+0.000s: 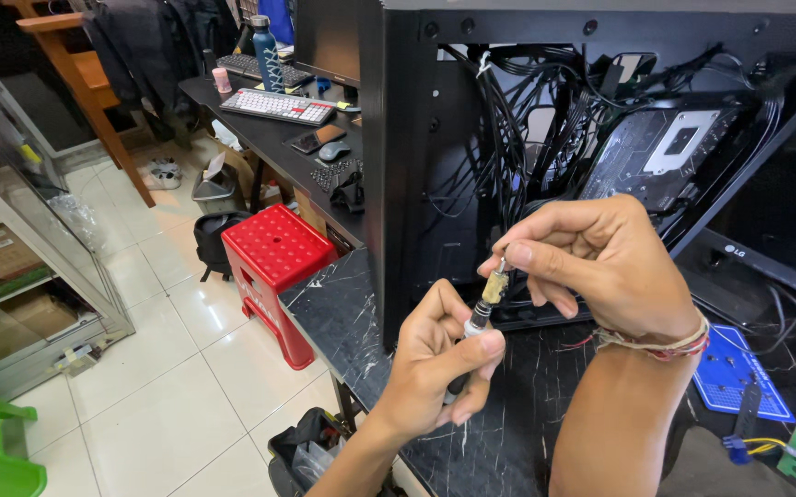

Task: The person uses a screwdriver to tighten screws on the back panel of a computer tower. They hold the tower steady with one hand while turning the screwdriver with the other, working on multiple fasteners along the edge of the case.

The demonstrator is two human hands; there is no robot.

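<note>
Black marble worktop (508, 433) carries an open case (471, 138) at 12 o'clock. Before it, a screwdriver (471, 336) is gripped by the left hand (439, 364) while its bit (495, 283) is pinched by the right hand (591, 258), steadied for seating.

Screwdriver (477, 320): slim tool, dark handle, silver collar, short yellowish translucent section near the top, thin metal tip. Held tilted, tip up and to the right, above the black marbled desk (508, 433), in front of the open black computer case (435, 138). Left hand (439, 364) wraps the handle, thumb pressed at the collar. Right hand (591, 262) pinches the tip between thumb and forefinger.
</note>
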